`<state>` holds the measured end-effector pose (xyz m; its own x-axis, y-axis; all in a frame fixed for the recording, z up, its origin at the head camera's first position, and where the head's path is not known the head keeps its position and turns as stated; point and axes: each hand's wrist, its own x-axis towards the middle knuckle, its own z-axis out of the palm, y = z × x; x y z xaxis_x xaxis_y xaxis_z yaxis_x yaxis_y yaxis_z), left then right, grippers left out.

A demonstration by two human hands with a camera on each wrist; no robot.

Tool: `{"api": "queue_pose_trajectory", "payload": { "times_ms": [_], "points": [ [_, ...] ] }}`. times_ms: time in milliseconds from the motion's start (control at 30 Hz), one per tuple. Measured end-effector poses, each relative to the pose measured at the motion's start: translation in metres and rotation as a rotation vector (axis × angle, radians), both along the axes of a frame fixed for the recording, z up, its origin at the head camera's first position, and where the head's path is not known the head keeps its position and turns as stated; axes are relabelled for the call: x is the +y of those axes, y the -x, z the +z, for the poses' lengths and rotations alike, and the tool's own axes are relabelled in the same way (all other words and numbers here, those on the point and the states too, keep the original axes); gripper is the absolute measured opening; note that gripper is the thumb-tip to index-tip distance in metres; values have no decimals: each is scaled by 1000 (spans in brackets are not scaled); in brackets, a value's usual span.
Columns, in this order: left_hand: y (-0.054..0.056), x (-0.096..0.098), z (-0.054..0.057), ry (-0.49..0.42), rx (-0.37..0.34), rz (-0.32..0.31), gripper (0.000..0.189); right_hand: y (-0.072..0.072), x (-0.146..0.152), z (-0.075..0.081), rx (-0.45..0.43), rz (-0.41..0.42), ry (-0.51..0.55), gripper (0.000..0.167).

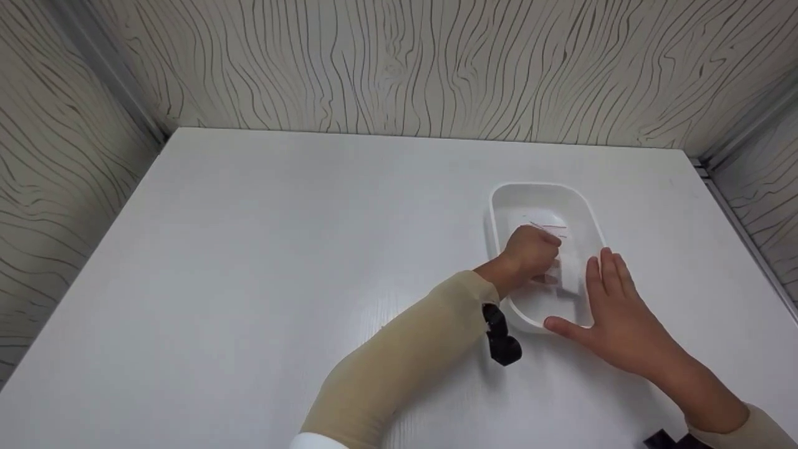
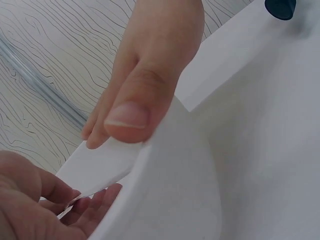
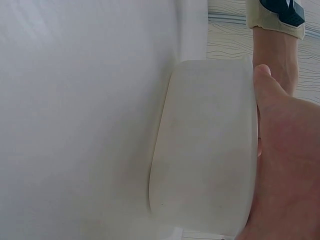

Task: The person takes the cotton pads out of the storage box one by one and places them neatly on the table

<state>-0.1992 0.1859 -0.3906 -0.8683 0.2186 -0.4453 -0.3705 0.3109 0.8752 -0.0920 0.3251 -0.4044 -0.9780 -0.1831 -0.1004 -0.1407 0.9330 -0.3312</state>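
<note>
A white rounded-rectangular plastic container [image 1: 541, 188] stands at the right of the table. My left hand [image 1: 528, 252] reaches inside it with curled fingers. In the left wrist view, that hand [image 2: 30, 200] pinches the edge of a thin, clear film between thumb and fingers. In the head view the film shows as a see-through bag [image 1: 568, 277] with thin red lines near its far end, partly hidden by the hand. My right hand [image 1: 623, 318] rests at the container's near right corner, fingers straight along the right rim and thumb at the front rim.
The container stands on a white table [image 1: 280, 262]. Panels with a wood-grain pattern [image 1: 386, 68] rise behind the table and at both sides. Black wrist cameras [image 1: 502, 340] sit on both forearms, the left one hanging close to the container's near left corner.
</note>
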Motion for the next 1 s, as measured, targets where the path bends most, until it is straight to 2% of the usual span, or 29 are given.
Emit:
{"api": "queue_pose_trajectory", "payload": {
  "times_ms": [100, 367, 467, 633, 1000],
  "points": [
    [-1, -1, 1, 21, 26, -4, 26, 0, 0, 0, -6, -2, 3, 124],
    [-6, -4, 3, -54, 28, 34, 27, 0, -1, 1, -7, -3, -2, 125],
    [-7, -3, 4, -42, 32, 49, 26, 0, -1, 1, -14, -4, -2, 126],
    [-10, -3, 9, -17, 52, 34, 25, 1, 0, 1, -17, -7, -8, 126],
    [-7, -14, 18, -111, 85, 53, 27, 1, 0, 0, 7, -1, -28, 126]
  ]
}}
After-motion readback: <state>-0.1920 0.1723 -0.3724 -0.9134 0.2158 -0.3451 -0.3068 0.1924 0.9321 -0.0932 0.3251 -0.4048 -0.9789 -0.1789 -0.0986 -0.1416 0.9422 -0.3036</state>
